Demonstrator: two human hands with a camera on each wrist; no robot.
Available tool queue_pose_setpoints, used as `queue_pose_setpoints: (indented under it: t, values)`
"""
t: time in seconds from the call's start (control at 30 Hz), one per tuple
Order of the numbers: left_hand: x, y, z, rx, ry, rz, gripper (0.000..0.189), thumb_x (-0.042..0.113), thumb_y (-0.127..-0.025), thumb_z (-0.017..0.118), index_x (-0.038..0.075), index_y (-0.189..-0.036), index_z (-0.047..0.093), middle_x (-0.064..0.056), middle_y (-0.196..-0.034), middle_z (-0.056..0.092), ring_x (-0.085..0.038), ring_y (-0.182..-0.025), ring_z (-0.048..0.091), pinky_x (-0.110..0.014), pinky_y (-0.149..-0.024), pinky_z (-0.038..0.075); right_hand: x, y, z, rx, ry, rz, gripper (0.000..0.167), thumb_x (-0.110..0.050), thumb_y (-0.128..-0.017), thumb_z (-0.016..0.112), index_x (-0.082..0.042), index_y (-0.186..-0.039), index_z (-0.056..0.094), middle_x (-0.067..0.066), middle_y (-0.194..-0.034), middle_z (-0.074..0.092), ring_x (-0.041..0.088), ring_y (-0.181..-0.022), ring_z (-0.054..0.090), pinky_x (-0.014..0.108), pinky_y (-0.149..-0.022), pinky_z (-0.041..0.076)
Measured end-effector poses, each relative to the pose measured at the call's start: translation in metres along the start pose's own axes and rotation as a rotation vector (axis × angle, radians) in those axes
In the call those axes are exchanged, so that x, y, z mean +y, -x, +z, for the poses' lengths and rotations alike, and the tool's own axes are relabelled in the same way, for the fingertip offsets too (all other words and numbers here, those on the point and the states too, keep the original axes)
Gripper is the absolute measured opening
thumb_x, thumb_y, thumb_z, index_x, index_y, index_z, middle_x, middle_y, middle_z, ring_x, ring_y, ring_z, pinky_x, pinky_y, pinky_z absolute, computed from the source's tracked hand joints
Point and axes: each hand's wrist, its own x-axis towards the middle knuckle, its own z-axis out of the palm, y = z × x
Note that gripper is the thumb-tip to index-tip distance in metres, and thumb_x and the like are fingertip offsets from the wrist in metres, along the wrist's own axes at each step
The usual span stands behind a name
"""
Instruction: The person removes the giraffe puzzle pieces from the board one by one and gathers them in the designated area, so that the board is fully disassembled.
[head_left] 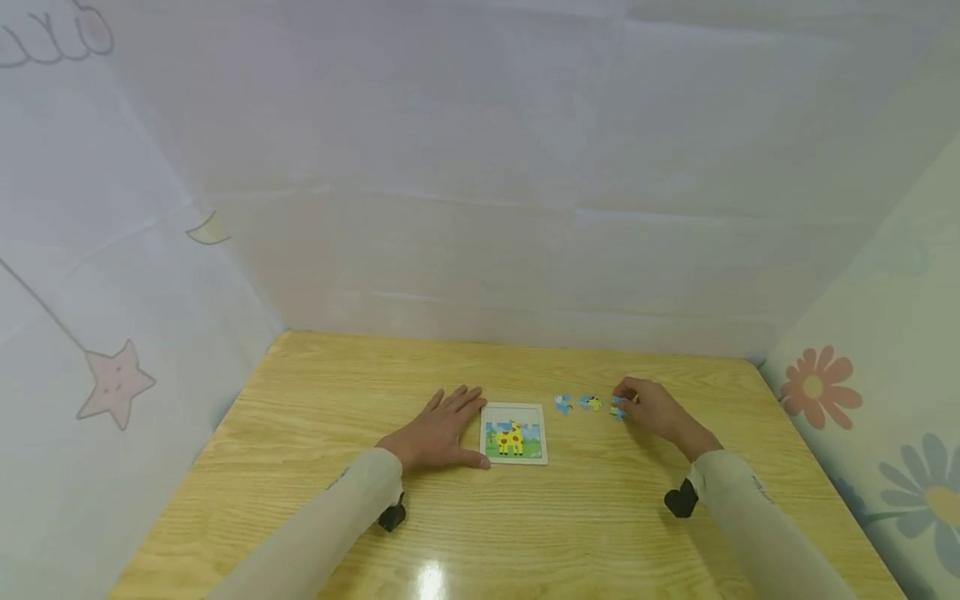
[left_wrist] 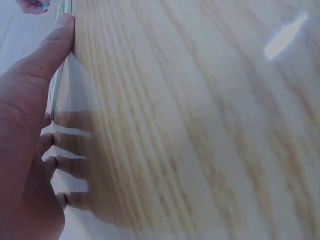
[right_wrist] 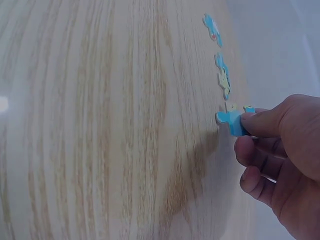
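Note:
A square jigsaw tray (head_left: 513,408) with a pale frame lies on the table, its lower part filled with a giraffe picture and its upper strip bare. My left hand (head_left: 442,433) rests at the tray's left side, fingers spread, the thumb (left_wrist: 62,30) by its near corner. On the right, my right hand (head_left: 656,408) pinches a blue and yellow puzzle piece (right_wrist: 232,120) between thumb and fingers. Two loose puzzle pieces lie between tray and right hand: a blue and white one (head_left: 562,405) and a blue and yellow one (head_left: 590,402).
The wooden table (head_left: 525,533) reaches to pale cloth walls (head_left: 487,208) at the back and both sides. Black heart-shaped tags (head_left: 681,498) hang at the sleeves' wrists. A bright light reflection shows near the front of the table.

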Motion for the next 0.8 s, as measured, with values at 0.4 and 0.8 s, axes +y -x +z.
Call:
queue_pose_setpoints:
  t: [0.4, 0.8]
  values:
    - [-0.0008, -0.0005, 0.0020, 0.004, -0.007, -0.007, 0.110, 0.077, -0.089, 0.069, 0.015, -0.171, 0.027, -0.007, -0.181, 0.017, -0.034, -0.169, 0.014, -0.064, -0.136, 0.009, -0.0034, -0.0029, 0.0008, 0.009, 0.049, -0.014, 0.019, -0.005, -0.107, 0.060, 0.004, -0.120, 0.070, 0.022, -0.116, 0.068, 0.031, -0.102, 0.066, 0.051, -0.087, 0.059]
    - [0.0043, 0.0026, -0.0035, -0.008, 0.001, -0.007, 0.110, 0.074, -0.090, 0.070, 0.012, -0.170, 0.027, -0.009, -0.181, 0.018, -0.036, -0.169, 0.014, -0.065, -0.136, 0.009, -0.0016, -0.0091, 0.0064, 0.039, 0.054, -0.021, 0.016, -0.002, -0.105, 0.062, 0.004, -0.118, 0.071, 0.019, -0.113, 0.067, 0.028, -0.099, 0.063, 0.045, -0.083, 0.058]
